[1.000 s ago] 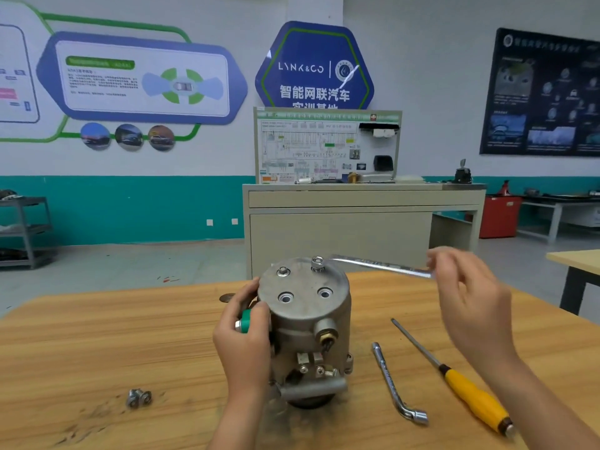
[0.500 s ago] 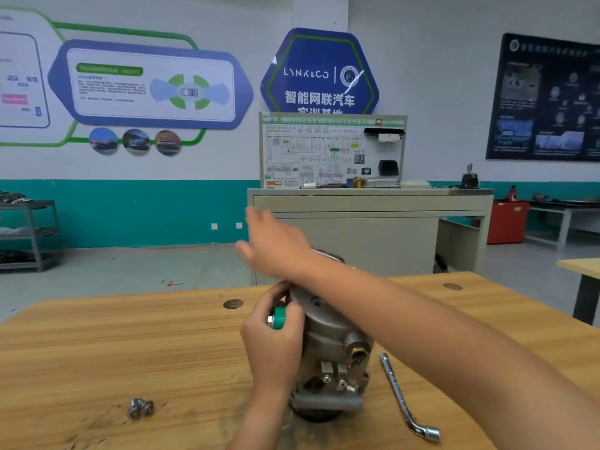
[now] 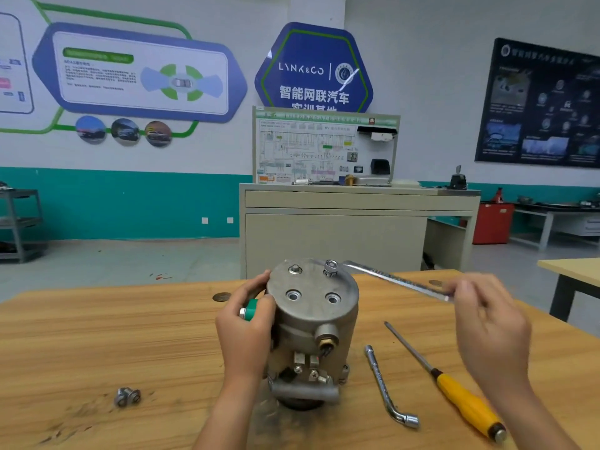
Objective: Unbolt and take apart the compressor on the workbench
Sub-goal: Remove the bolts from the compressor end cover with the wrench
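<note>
Left hand (image 3: 246, 332) and right hand (image 3: 490, 326) bare. Forearms bare up to the frame edge. Right hand blurred.

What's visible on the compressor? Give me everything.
The compressor is a dull grey metal cylinder standing upright on the wooden workbench. Its flat round top has two bolts at the rear and two empty recessed holes in front. A brass-tipped port juts from its side above a screwed bracket. The left hand grips its left flank by a green-capped fitting. A wrench held by the right hand has its ring end on the rear right bolt.
</note>
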`<state>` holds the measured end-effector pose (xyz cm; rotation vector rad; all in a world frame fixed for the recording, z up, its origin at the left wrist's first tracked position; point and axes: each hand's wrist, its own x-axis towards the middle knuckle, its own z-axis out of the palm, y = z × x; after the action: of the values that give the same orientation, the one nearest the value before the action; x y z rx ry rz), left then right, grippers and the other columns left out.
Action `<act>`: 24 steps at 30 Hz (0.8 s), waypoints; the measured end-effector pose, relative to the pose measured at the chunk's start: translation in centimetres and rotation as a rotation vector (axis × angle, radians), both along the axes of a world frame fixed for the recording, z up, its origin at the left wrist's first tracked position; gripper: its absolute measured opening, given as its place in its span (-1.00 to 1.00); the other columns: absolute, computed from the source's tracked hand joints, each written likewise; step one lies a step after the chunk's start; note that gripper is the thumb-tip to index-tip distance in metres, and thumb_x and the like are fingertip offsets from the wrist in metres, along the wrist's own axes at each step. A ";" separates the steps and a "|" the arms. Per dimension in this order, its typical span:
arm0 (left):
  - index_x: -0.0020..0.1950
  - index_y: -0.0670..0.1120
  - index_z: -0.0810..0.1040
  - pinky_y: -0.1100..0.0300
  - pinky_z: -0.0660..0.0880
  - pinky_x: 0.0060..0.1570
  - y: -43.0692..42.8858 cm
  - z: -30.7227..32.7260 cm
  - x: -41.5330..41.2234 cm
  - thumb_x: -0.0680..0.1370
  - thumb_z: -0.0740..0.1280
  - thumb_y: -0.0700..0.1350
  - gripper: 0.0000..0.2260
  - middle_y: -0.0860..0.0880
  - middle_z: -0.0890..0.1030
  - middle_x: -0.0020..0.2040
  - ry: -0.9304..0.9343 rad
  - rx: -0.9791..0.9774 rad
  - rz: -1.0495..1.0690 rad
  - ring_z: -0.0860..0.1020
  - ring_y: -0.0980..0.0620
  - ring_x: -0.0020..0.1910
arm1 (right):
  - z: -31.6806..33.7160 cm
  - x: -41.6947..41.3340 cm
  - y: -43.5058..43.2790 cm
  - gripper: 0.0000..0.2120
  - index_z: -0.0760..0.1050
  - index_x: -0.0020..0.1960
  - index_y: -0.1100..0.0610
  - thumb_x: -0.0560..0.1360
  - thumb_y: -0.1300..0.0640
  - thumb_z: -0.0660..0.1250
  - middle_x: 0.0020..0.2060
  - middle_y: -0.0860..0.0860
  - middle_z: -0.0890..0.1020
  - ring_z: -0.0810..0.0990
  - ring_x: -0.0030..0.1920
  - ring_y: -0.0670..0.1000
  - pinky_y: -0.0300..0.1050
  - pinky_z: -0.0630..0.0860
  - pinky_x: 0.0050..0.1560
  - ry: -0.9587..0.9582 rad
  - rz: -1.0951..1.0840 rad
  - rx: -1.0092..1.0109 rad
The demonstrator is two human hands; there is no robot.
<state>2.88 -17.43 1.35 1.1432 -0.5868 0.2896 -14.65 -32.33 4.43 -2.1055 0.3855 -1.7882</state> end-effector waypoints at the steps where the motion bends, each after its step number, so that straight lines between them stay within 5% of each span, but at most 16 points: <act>1: -0.07 0.02 0.62 0.52 0.42 -0.17 0.2 -0.1 -0.1 0.45 0.26 -0.42 -0.65 0.13 0.65 -0.09 -0.003 0.003 -0.011 0.57 0.34 -0.08 | 0.9 0.9 -2.0 -0.77 0.53 -0.13 0.03 0.55 0.12 0.11 -0.21 -0.09 0.54 0.49 -0.14 -0.14 -0.31 0.37 -0.21 0.051 -0.072 0.070; 4: -0.07 0.03 0.63 0.52 0.42 -0.19 0.5 0.1 0.2 0.45 0.27 -0.42 -0.65 0.18 0.65 -0.11 -0.005 0.024 -0.033 0.56 0.35 -0.07 | 4.6 6.3 -6.9 -0.70 0.48 0.18 0.24 0.60 0.15 0.06 0.12 0.15 0.50 0.45 0.00 0.05 -0.04 0.38 -0.02 0.327 -0.232 0.195; 7: -0.05 -0.01 0.64 0.47 0.45 -0.21 0.4 0.0 0.6 0.46 0.25 -0.43 -0.65 0.22 0.67 -0.14 -0.004 0.038 -0.050 0.57 0.32 -0.09 | 8.9 13.7 -7.0 -0.54 0.14 0.44 0.28 0.61 0.10 0.07 0.40 0.23 0.21 0.36 0.28 0.19 -0.01 0.31 0.21 0.633 -0.115 0.332; 10: -0.04 -0.01 0.66 0.27 0.45 -0.35 0.5 0.1 1.5 0.47 0.24 -0.39 -0.67 0.20 0.67 -0.15 0.031 0.034 -0.055 0.56 0.23 -0.25 | 11.0 19.7 -2.3 -0.34 -0.26 0.50 0.23 0.62 0.05 0.08 0.49 0.18 -0.14 0.13 0.44 0.19 -0.03 0.14 0.37 0.865 0.057 0.341; 12: -0.04 -0.01 0.66 0.26 0.41 -0.39 0.4 0.0 1.7 0.47 0.25 -0.36 -0.70 0.17 0.67 -0.19 0.025 0.050 -0.061 0.52 0.22 -0.33 | 10.6 22.2 1.9 -0.32 -0.34 0.49 0.18 0.62 0.07 0.07 0.50 0.16 -0.15 0.08 0.46 0.19 0.02 0.11 0.39 0.975 0.127 0.183; 16: -0.22 -0.03 0.64 0.10 0.38 -0.34 0.6 -0.4 3.3 0.45 0.30 -0.34 -0.77 0.07 0.61 -0.36 0.006 0.048 0.038 0.47 0.16 -0.36 | 8.2 21.0 11.3 -0.61 0.17 0.40 0.19 0.61 0.08 0.04 0.24 0.20 0.43 0.46 0.20 0.19 0.07 0.36 0.08 0.969 0.109 -0.417; 18: -0.03 -0.17 0.59 0.17 0.41 -0.18 0.6 0.2 3.0 0.57 0.16 -0.35 -0.78 -0.20 0.60 -0.15 -0.070 -0.001 0.154 0.51 -0.09 -0.10 | 5.7 17.3 14.4 -0.72 0.41 0.17 0.19 0.59 0.06 0.07 -0.02 0.15 0.57 0.55 -0.01 0.17 0.01 0.38 -0.04 0.760 0.109 -0.701; 20: 0.05 -0.06 0.48 0.34 0.39 -0.17 -0.3 0.5 -0.4 0.66 -0.11 -0.06 -0.63 -0.10 0.56 -0.06 -0.250 -0.336 0.219 0.48 0.00 -0.02 | 3.2 12.3 15.0 -0.69 0.58 -0.08 0.15 0.51 0.02 0.11 -0.26 0.09 0.62 0.60 -0.22 0.10 -0.07 0.46 -0.11 0.558 0.181 -0.707; 22: 0.08 0.06 0.51 0.18 0.37 0.11 -0.4 -1.1 -1.6 0.63 -0.15 0.07 -0.57 0.12 0.51 -0.03 -0.170 -0.514 0.042 0.40 0.17 0.09 | 1.3 7.5 13.3 -0.68 0.64 -0.14 0.12 0.50 0.02 0.14 -0.22 0.02 0.66 0.62 -0.16 -0.02 -0.14 0.53 -0.04 0.392 0.262 -0.649; 24: 0.00 0.07 0.64 -0.14 0.44 0.10 0.4 -1.3 -0.2 0.61 0.09 -0.18 -0.67 0.14 0.58 -0.11 -0.200 -0.162 0.048 0.51 -0.12 0.15 | 0.2 3.8 10.4 -0.67 0.65 -0.14 0.15 0.55 0.06 0.15 -0.09 -0.01 0.66 0.61 -0.04 -0.10 -0.17 0.52 0.04 0.265 0.257 -0.598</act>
<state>2.72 -17.05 0.05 0.9788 -0.6992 0.4886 -10.84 -21.89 4.65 -2.6494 -0.3996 -1.6062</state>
